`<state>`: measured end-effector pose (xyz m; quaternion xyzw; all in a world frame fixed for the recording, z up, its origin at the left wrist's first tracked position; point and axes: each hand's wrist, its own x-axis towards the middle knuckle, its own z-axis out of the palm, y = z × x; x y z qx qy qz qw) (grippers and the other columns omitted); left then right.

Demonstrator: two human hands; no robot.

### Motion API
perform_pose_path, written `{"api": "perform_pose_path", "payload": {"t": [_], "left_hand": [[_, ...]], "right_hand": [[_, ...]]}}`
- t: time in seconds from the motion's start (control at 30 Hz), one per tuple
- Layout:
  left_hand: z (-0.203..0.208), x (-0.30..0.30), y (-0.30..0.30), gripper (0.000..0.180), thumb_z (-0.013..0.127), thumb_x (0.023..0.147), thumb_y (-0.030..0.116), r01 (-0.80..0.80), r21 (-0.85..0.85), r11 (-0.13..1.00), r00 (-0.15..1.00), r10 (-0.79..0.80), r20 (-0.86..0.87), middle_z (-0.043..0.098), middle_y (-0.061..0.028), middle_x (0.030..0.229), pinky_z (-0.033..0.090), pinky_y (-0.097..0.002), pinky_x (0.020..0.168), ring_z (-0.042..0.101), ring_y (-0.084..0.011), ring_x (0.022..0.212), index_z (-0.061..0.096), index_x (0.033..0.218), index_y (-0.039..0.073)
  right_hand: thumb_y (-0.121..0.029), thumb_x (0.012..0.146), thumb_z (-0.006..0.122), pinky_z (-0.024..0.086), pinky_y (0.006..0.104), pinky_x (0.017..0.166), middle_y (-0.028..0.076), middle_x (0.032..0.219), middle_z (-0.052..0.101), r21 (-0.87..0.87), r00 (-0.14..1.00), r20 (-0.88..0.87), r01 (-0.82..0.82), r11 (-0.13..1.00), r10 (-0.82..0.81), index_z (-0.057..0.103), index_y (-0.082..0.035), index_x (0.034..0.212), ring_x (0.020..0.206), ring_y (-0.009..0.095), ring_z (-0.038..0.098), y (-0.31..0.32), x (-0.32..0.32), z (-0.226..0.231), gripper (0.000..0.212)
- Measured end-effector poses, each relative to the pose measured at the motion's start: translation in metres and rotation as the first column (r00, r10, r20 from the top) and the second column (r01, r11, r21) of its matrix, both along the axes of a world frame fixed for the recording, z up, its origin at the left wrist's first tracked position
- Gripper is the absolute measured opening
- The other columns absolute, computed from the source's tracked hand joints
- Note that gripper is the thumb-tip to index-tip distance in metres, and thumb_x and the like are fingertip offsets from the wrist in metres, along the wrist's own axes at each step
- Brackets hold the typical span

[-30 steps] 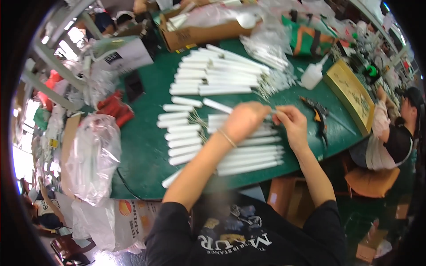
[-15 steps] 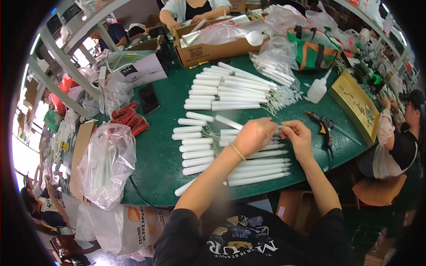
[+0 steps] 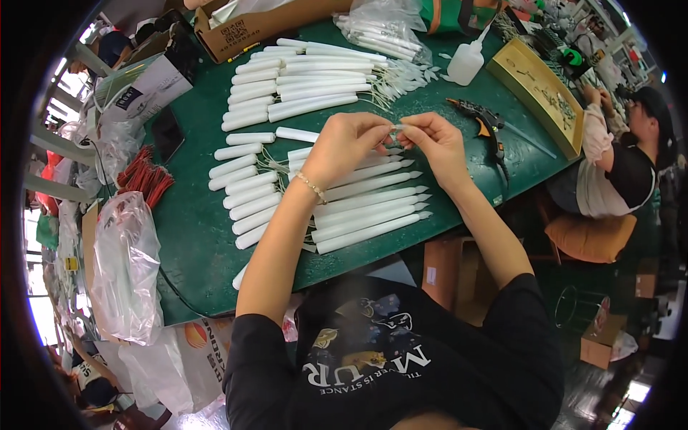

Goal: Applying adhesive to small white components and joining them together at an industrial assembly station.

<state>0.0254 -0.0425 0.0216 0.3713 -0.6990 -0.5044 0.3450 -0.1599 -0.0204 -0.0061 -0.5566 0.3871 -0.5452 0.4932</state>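
My left hand [image 3: 348,143] and my right hand [image 3: 438,143] meet fingertip to fingertip above the table. Both are closed in a pinch on a small pale piece [image 3: 393,131], mostly hidden by the fingers. Under and beside my left hand lies a row of white taper-shaped electric candles [image 3: 373,231] with pointed flame tips, pointing right. Left of them, short white tubes [image 3: 252,208] are joined by thin wires. Farther back lies a second batch of white candle tubes [image 3: 322,75], whose wires end in a cluster of clear tips [image 3: 401,79].
A glue gun [image 3: 487,129] lies to the right, near a white squeeze bottle [image 3: 466,63] and a yellow tray [image 3: 537,93] of small parts. At left are red wires [image 3: 145,178], a dark phone [image 3: 167,135] and a plastic bag [image 3: 127,265]. A person [image 3: 623,143] sits at right.
The view has tilted and shifted, so the table's things appear higher and farther left. My hands stay together, and their fingertips have drawn closer around the small piece.
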Motion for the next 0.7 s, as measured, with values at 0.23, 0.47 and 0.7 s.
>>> {"api": "perform_pose_path", "payload": {"t": [0.23, 0.47, 0.7], "left_hand": [[0.001, -0.0018, 0.0022, 0.024, 0.056, 0.086, 0.015, -0.008, 0.079, 0.997, 0.998, 0.012, -0.057, 0.064, -0.0103, 0.08, 0.05, -0.0245, 0.065, 0.065, -0.015, 0.071, 0.059, 0.096, -0.007], [-0.0014, -0.0019, 0.0015, 0.019, 0.056, 0.085, 0.012, 0.003, 0.086, 0.996, 0.998, 0.002, -0.058, 0.064, -0.0105, 0.081, 0.05, -0.0248, 0.066, 0.065, -0.0153, 0.072, 0.058, 0.09, -0.006], [0.0007, -0.0015, 0.0028, 0.013, 0.055, 0.084, 0.007, -0.014, 0.038, 0.999, 1.0, 0.014, 0.005, 0.064, -0.0088, 0.074, 0.05, -0.025, 0.067, 0.064, -0.0142, 0.072, 0.059, 0.086, -0.005]], "right_hand": [[-0.005, 0.086, 0.056, 0.049, 0.0223, 0.069, 0.009, 0.083, 0.064, 0.003, 1.0, 0.001, -0.008, 1.0, 0.008, 0.058, 0.003, 0.099, 0.074, 0.011, 0.06, 0.0037, 0.0005, 0.0014, 0.015], [-0.005, 0.086, 0.056, 0.049, 0.0222, 0.069, 0.008, 0.083, 0.064, 0.011, 1.0, -0.009, -0.008, 1.0, 0.008, 0.058, 0.003, 0.099, 0.074, 0.011, 0.06, 0.0037, 0.0005, 0.0027, 0.015], [-0.004, 0.086, 0.057, 0.049, 0.0219, 0.068, 0.008, 0.083, 0.064, 0.007, 0.999, -0.018, -0.034, 0.999, 0.034, 0.058, 0.003, 0.098, 0.074, 0.011, 0.06, 0.0053, -0.0001, 0.0017, 0.015]]}}
